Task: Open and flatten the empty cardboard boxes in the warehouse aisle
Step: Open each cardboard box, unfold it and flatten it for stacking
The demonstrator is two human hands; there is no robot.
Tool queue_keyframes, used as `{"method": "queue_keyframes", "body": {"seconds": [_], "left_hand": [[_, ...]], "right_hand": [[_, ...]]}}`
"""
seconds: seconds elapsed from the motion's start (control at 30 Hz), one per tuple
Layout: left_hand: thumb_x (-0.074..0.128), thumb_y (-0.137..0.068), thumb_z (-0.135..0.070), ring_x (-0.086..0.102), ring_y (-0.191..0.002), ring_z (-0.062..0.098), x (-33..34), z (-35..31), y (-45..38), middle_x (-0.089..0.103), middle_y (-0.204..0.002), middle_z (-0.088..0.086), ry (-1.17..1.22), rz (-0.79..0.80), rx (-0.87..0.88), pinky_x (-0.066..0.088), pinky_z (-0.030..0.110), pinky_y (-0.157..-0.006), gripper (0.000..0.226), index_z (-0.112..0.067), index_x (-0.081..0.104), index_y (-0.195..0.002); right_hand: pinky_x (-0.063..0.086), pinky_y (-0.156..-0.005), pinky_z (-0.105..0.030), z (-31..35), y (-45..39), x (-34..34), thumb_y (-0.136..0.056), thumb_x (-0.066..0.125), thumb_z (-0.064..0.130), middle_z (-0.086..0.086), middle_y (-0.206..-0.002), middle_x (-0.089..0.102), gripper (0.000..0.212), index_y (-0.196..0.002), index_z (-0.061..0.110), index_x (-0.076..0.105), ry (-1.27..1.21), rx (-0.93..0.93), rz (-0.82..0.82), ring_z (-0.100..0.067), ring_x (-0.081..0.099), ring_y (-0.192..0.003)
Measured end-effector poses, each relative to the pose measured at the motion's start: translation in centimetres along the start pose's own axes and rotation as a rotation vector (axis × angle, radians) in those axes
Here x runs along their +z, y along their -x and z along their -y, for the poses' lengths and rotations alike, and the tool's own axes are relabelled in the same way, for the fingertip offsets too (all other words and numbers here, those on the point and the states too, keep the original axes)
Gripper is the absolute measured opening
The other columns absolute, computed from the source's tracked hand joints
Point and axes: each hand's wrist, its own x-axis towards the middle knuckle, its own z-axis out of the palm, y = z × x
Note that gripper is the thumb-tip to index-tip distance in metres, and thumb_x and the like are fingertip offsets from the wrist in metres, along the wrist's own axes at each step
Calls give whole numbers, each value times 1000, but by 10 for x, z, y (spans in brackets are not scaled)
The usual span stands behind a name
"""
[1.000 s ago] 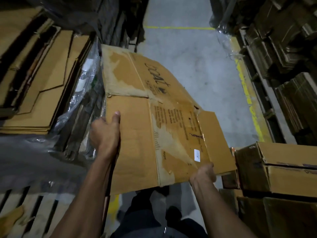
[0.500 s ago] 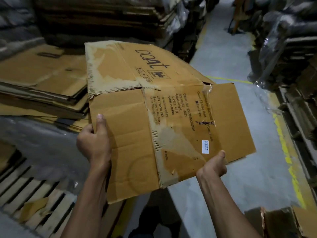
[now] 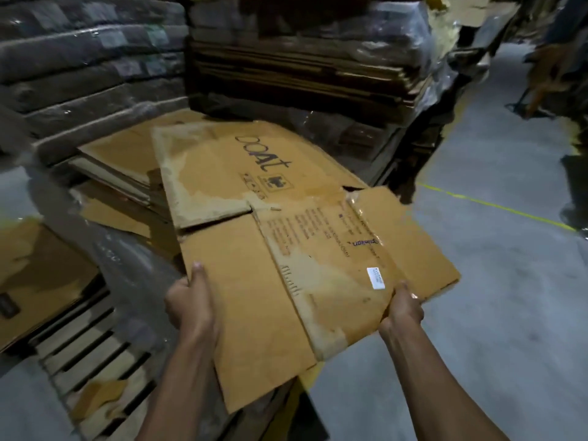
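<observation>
A flattened brown cardboard box (image 3: 254, 275) with torn tape marks and black printed lettering lies nearly level in front of me. My left hand (image 3: 191, 305) grips its left edge, thumb on top. My right hand (image 3: 402, 308) grips its near right edge next to a small white label (image 3: 375, 277). The far end of the box reaches over a low stack of flattened cardboard (image 3: 117, 167) on the left.
A wooden pallet (image 3: 86, 354) sits at lower left with clear plastic wrap (image 3: 133, 275) over it. Tall wrapped stacks of flat cardboard (image 3: 302, 58) rise behind. The grey aisle floor (image 3: 496, 281) with a yellow line (image 3: 496, 205) runs to the right.
The view has swung left toward the low cardboard stack. The flattened box has come down from a raised tilt to nearly level, its far end now over that stack. Both hands keep their grips.
</observation>
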Motion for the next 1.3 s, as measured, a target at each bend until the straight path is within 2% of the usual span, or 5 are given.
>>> {"method": "queue_keyframes", "body": {"seconds": [0.27, 0.4, 1.03, 1.17, 1.3], "left_hand": [[58, -94, -35, 61, -86, 28, 37, 82, -33, 67, -99, 14, 120, 103, -481, 49, 38, -77, 31, -5, 65, -88], [65, -75, -59, 66, -104, 37, 56, 101, -84, 69, -116, 15, 308, 138, -578, 53, 54, -94, 67, -8, 69, -117], [44, -104, -44, 65, -104, 33, 106, 24, -102, 67, -115, 19, -162, -152, -188, 48, 34, -78, 54, 4, 62, -121], [40, -104, -46, 65, -102, 36, 107, 23, -86, 66, -113, 24, -228, -235, -89, 50, 40, -79, 59, 8, 62, -117], [43, -102, -48, 66, -99, 37, 105, 21, -76, 69, -109, 23, -166, -291, -32, 55, 48, -85, 59, 6, 65, -112]], "right_hand": [[53, -70, -38, -17, -36, 45, -72, 73, 10, -11, -99, 65, 22, -88, 5, 58, 173, 17, -190, -23, 60, -67], [51, -65, -34, -18, -43, 50, -69, 71, 12, -7, -90, 64, 22, -85, 7, 57, 184, -32, -229, -22, 60, -66], [56, -48, -36, 33, -135, 25, -88, 74, 28, -4, -90, 73, 17, -96, 14, 68, 39, 259, 6, -23, 70, -77], [53, -92, -55, 44, -150, 13, -93, 66, 15, -14, -99, 61, 8, -88, 11, 63, -4, 443, 53, -35, 60, -95], [52, -81, -48, 48, -160, 4, -94, 68, 22, -7, -104, 64, 9, -92, 14, 63, -1, 445, 125, -29, 59, -98]]}}
